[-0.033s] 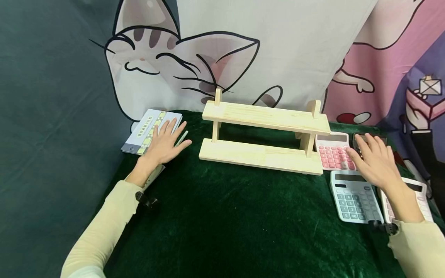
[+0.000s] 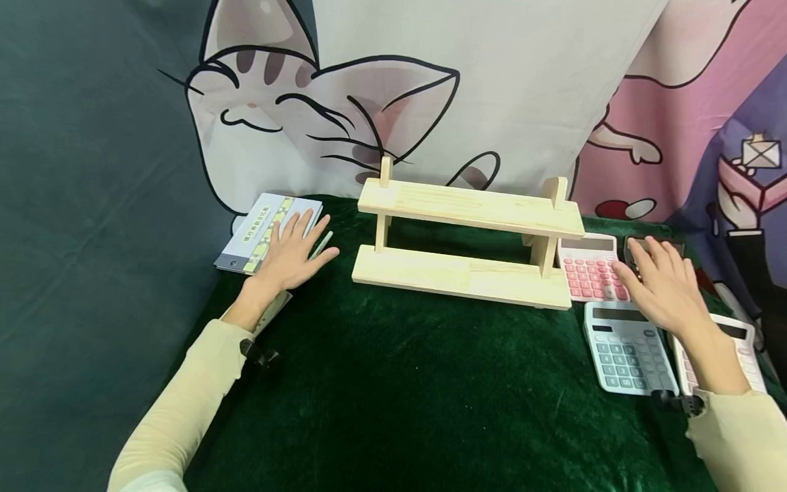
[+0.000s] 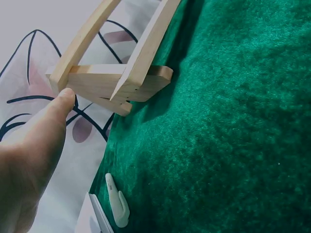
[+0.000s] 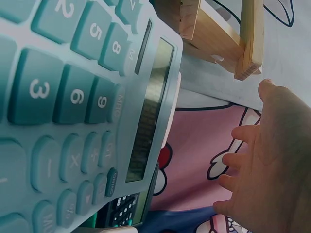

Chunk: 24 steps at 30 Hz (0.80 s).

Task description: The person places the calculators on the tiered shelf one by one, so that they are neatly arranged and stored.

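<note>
My left hand (image 2: 289, 256) is spread flat with its fingers over a light blue book (image 2: 242, 232) at the back left. A pale green pen (image 3: 117, 201) lies beside the book, partly behind the thumb in the head view. My right hand (image 2: 667, 290), fingers straight and holding nothing, hovers over a group of calculators. Around it are a white one with pink keys (image 2: 590, 266), a light blue one (image 2: 627, 362), a black one (image 2: 673, 247) and another white one (image 2: 747, 352), the last two partly hidden by the hand and forearm.
A two-tier wooden shelf (image 2: 461, 273) stands at the back middle, between the hands, its right end close to the pink-keyed calculator. Dark green cloth (image 2: 430, 383) covers the table. A printed curtain (image 2: 522, 82) hangs behind. Another pale item (image 2: 273, 311) shows beside my left wrist.
</note>
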Available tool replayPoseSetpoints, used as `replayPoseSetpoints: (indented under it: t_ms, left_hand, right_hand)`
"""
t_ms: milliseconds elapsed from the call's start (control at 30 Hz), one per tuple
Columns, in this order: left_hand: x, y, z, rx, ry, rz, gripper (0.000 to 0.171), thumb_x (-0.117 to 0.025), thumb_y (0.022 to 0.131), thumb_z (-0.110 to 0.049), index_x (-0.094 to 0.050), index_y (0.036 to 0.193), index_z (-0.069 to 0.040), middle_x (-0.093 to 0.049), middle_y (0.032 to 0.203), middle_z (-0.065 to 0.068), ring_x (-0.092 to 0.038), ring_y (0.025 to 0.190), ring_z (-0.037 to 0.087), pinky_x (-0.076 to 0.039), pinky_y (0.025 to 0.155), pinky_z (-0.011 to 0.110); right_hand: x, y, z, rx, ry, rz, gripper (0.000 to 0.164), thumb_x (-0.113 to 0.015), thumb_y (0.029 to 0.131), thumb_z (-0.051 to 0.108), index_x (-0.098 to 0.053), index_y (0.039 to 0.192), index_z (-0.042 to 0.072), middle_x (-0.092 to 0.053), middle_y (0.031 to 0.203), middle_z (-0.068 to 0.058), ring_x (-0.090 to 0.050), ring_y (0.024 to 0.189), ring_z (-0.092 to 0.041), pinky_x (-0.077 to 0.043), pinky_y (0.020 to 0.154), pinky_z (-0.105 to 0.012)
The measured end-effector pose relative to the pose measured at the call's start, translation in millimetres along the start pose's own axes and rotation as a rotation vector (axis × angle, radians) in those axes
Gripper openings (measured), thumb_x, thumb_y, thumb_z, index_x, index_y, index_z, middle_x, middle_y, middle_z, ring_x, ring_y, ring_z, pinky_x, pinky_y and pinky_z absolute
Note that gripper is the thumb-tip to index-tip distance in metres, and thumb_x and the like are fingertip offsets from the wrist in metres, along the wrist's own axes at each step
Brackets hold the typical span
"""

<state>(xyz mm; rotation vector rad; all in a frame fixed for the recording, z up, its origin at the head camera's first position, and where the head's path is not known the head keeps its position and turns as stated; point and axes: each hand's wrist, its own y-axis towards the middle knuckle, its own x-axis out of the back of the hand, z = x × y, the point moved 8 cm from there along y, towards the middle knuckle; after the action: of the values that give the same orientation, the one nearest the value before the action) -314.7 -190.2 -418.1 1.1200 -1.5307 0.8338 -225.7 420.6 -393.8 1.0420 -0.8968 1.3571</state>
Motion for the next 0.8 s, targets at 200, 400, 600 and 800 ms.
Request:
replayPoseSetpoints:
  t_ms: [200,400,600,800]
  left_hand:
    - [1.8,-1.2,-3.1,-0.001,-0.06,-0.021,0.078,-0.034,0.097,-0.07,-0.014,0.161,-0.03,-0.009,0.168,0.013,-0.007,0.153,0.04,0.001,0.117,0.067]
    - [-4.2,-2.8,-16.8,0.017,-0.238,-0.075,0.07,-0.035,0.101,-0.061,-0.025,0.159,-0.022,-0.021,0.165,0.015,-0.016,0.151,0.038,-0.004,0.118,0.065]
    - [-18.7,3.1,-38.2,0.03,-0.412,-0.076,0.066,-0.037,0.103,-0.054,-0.035,0.153,-0.011,-0.037,0.157,0.017,-0.031,0.147,0.035,-0.023,0.117,0.057]
    - [-35.7,14.7,-56.6,0.044,-0.57,-0.078,0.06,-0.045,0.104,-0.044,-0.038,0.151,-0.008,-0.049,0.145,0.018,-0.052,0.13,0.033,-0.039,0.108,0.052]
  right_hand:
    - [0.2,-6.6,0.1,-0.006,0.007,-0.002,0.069,-0.033,0.106,0.044,-0.014,0.159,0.004,-0.004,0.162,-0.032,0.005,0.148,-0.053,0.01,0.114,-0.069]
    - [-4.8,-17.7,-1.6,-0.032,0.025,0.004,0.069,-0.033,0.106,0.044,-0.014,0.158,0.003,-0.007,0.16,-0.034,0.006,0.149,-0.053,0.008,0.113,-0.071]
    - [-7.7,-34.2,2.2,-0.027,0.082,-0.039,0.065,-0.031,0.107,0.038,-0.017,0.156,-0.002,-0.013,0.157,-0.038,-0.001,0.147,-0.055,0.002,0.114,-0.07]
    - [-15.7,-55.4,7.5,-0.064,0.142,-0.04,0.066,-0.032,0.108,0.035,-0.014,0.155,-0.006,-0.014,0.155,-0.041,-0.006,0.145,-0.059,0.0,0.114,-0.07]
